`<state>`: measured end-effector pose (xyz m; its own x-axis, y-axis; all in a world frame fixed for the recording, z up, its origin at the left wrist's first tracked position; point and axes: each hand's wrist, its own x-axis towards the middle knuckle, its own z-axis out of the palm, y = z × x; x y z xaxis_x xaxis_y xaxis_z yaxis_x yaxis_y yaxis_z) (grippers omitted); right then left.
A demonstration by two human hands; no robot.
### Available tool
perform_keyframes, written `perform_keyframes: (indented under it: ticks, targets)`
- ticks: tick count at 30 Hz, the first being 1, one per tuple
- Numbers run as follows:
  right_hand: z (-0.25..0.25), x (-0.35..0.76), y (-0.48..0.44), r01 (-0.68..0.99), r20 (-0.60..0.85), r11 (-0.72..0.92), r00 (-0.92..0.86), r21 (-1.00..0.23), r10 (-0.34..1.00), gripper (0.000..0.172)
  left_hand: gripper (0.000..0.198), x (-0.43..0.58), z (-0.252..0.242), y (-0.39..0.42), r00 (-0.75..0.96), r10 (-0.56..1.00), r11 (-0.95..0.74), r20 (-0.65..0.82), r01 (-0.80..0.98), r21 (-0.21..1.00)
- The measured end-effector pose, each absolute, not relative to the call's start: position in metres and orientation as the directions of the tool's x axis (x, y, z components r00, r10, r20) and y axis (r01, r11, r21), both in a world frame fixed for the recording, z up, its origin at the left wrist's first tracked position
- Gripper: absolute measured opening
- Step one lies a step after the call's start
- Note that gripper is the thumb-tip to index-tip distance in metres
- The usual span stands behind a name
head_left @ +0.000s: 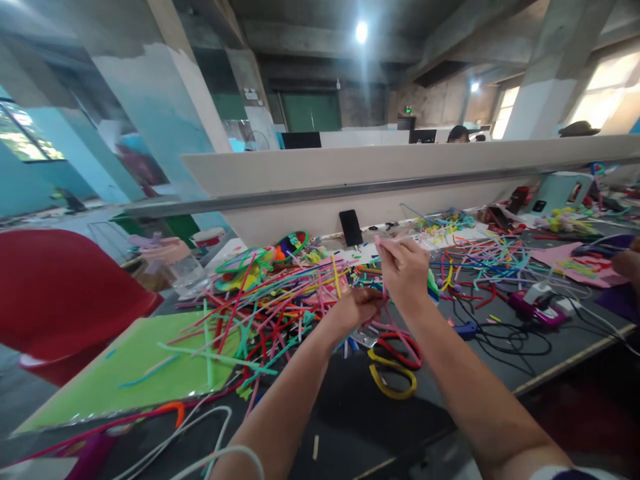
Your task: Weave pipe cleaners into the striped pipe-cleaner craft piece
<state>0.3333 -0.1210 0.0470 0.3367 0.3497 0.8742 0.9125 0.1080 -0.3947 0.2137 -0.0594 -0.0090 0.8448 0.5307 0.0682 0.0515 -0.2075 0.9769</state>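
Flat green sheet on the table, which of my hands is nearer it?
Left: your left hand is right of the flat green sheet; your right hand is farther right, higher in the view.

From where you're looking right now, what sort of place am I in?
Likely a handicraft workshop: a long dark-grey worktable holds a tangled heap of thin multicoloured craft stems and a magenta plastic power strip, beneath rough grey concrete ceiling beams.
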Motion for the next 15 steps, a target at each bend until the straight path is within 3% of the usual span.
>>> perform_keyframes:
  ticks: [2, 4, 6, 8, 11, 13, 15]
  targets:
    - [0.066, 0.34, -0.122, 0.928, 0.886, 0.112, 0.297, -0.356, 0.357, 0.027, 0.027, 0.213, -0.005, -0.061, 0.811, 0.58, -0.147, 0.076, 0.012, 0.989]
    - [0.073, 0.351, -0.129, 0.913, 0.902, 0.146, 0.334, -0.382, 0.273, 0.032, 0.029, 0.208, 0.001, -0.058, 0.767, 0.635, -0.098, 0.09, -0.036, 0.995]
    - [0.066, 0.366, -0.133, 0.842, 0.876, 0.243, 0.452, -0.481, 0.169, 0.037, 0.03, 0.201, 0.008, -0.052, 0.73, 0.675, -0.063, 0.104, -0.083, 0.995]
    - [0.043, 0.383, -0.13, 0.654, 0.75, 0.402, 0.645, -0.641, 0.147, 0.039, 0.03, 0.193, 0.013, -0.044, 0.692, 0.71, -0.038, 0.132, -0.15, 0.988]
    - [-0.003, 0.395, -0.107, 0.031, 0.33, 0.579, 0.846, -0.815, 0.418, 0.034, 0.029, 0.186, 0.017, -0.035, 0.596, 0.779, -0.013, 0.192, -0.291, 0.957]
    - [-0.032, 0.387, -0.089, -0.341, 0.103, 0.522, 0.755, -0.782, 0.648, 0.03, 0.028, 0.186, 0.016, -0.032, 0.531, 0.82, 0.013, 0.216, -0.394, 0.919]
    - [-0.053, 0.369, -0.076, -0.519, 0.072, 0.47, 0.613, -0.714, 0.787, 0.027, 0.028, 0.19, 0.013, -0.031, 0.497, 0.837, 0.043, 0.229, -0.476, 0.879]
